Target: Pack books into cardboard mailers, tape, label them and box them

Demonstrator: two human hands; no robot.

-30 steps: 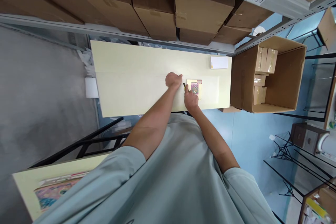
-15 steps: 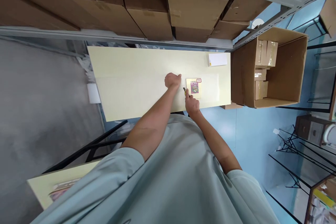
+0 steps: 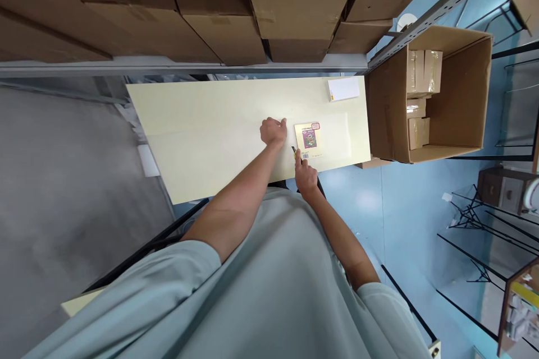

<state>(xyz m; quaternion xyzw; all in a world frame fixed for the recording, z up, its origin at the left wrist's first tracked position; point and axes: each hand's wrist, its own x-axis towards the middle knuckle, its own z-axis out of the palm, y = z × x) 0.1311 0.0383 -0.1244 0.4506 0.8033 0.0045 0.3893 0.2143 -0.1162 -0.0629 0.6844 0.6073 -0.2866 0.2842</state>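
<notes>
On the cream tabletop (image 3: 202, 129) lies a thin cream booklet or card (image 3: 314, 133) with a purple picture, a red-edged label and a barcode. My right hand (image 3: 306, 176) grips a small cutter knife (image 3: 293, 150), dark at the tip with some yellow. The index finger stretches along it, and the tip sits just off the booklet's lower left corner. Left of the booklet, my left hand (image 3: 273, 131) rests on the table with curled fingers and the thumb towards the booklet. Whatever it may hold is hidden. A paler sheet (image 3: 337, 137) shows around the booklet's right side.
A white box (image 3: 343, 89) lies at the table's back right. Beyond the right end stands a large open carton (image 3: 387, 118) with smaller boxes (image 3: 421, 78) inside. A shelf of brown cartons (image 3: 298, 5) runs along the back, above the table.
The view has shifted and turned slightly. My right hand and the knife sit a little lower beside the booklet, so its barcode now shows. My left hand stays in nearly the same place.
</notes>
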